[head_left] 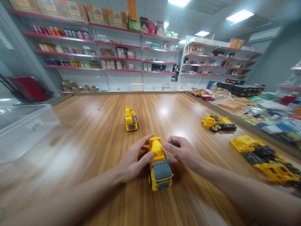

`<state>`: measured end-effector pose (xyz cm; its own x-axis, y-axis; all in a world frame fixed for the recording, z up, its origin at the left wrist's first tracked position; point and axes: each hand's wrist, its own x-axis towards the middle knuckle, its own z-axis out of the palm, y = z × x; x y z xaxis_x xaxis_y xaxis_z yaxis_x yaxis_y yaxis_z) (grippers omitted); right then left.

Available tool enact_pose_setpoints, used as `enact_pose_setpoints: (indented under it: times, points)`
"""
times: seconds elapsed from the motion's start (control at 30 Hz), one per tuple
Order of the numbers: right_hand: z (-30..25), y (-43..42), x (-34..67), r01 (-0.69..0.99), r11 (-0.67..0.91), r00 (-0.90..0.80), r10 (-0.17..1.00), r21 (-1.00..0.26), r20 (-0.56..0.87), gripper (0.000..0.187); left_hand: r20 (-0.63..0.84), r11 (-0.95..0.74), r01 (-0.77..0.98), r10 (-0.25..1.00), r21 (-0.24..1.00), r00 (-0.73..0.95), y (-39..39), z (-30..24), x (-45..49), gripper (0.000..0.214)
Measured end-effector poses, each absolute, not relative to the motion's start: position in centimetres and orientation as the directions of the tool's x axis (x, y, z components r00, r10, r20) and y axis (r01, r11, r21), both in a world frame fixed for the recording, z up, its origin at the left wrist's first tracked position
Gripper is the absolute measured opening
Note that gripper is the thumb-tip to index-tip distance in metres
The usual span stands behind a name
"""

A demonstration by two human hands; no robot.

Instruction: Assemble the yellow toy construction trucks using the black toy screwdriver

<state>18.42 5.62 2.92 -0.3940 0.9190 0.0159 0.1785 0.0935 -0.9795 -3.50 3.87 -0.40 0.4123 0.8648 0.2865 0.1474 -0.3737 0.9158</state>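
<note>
In front of me on the wooden table (105,150) stands a yellow and grey toy cement mixer truck (161,172), its grey cab end toward me. My left hand (135,160) grips it from the left, the thumb on the yellow drum. Close by on the truck's right side is my right hand (182,150), closed around a small black rounded object (175,143); its kind and far end are hidden by the fingers. The right fingertips are at the drum, though whether they touch it I cannot tell.
Another yellow toy truck (131,120) stands farther back. At right lie a partly built toy vehicle (218,123) and several yellow and black toy parts (270,163). A clear plastic bin (28,128) sits at left. Packaged goods (235,103) lie beyond the table's right edge; stocked shelves (117,58) stand behind.
</note>
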Motion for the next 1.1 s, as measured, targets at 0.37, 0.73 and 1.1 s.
enact_pose_setpoints:
  times: [0.37, 0.73, 1.1]
  points:
    - [2.8, 5.8, 18.5, 0.222, 0.159, -0.392, 0.918, -0.962, 0.061, 0.022, 0.533, -0.749, 0.247, 0.626, 0.615, 0.569, 3.2, 0.4, -3.6, 0.124]
    - [2.0, 6.0, 18.7, 0.461, 0.332, -0.466, 0.880, -0.823, 0.094, 0.040, 0.481, -0.590, 0.450, 0.808, 0.671, 0.341, 4.1, -0.5, -3.3, 0.096]
    - [1.4, 6.2, 18.7, 0.556, 0.417, -0.445, 0.880, -0.719, 0.166, 0.043, 0.413, -0.502, 0.408, 0.863, 0.763, 0.291, 5.0, -1.3, -3.3, 0.080]
